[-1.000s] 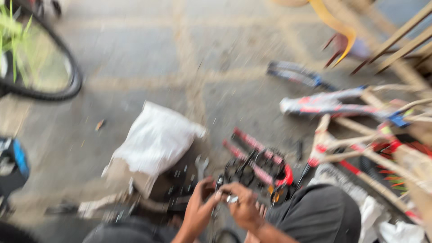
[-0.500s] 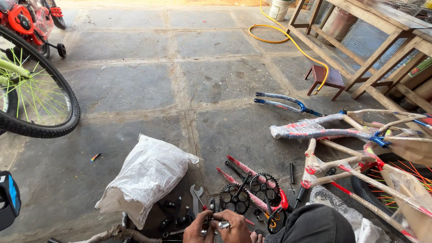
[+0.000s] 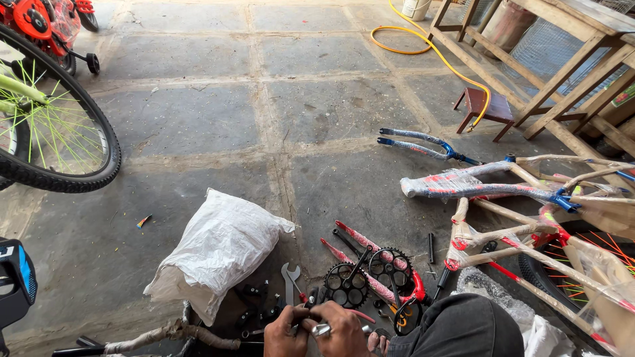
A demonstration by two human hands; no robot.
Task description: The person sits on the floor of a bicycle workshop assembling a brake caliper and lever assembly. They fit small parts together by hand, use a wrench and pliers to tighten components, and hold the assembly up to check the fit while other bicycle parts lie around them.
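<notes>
Low at the frame's bottom edge, both hands work one small silver part.
Left hand [image 3: 286, 329] and right hand [image 3: 345, 330] have fingers clamped on the silver part [image 3: 321, 328], above the stone floor [image 3: 198, 119], near a wrench [image 3: 290, 280] and chainrings [image 3: 346, 285].

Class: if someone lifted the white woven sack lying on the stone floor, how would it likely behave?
The white woven sack would probably sag and fold, since its cloth lies creased and slumped. Its bulging middle suggests some weight. It seems unlikely to roll, resting flat on the stone floor.

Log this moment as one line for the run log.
left hand + right hand: gripping small metal part | spanner, chainrings, white sack on floor
</notes>
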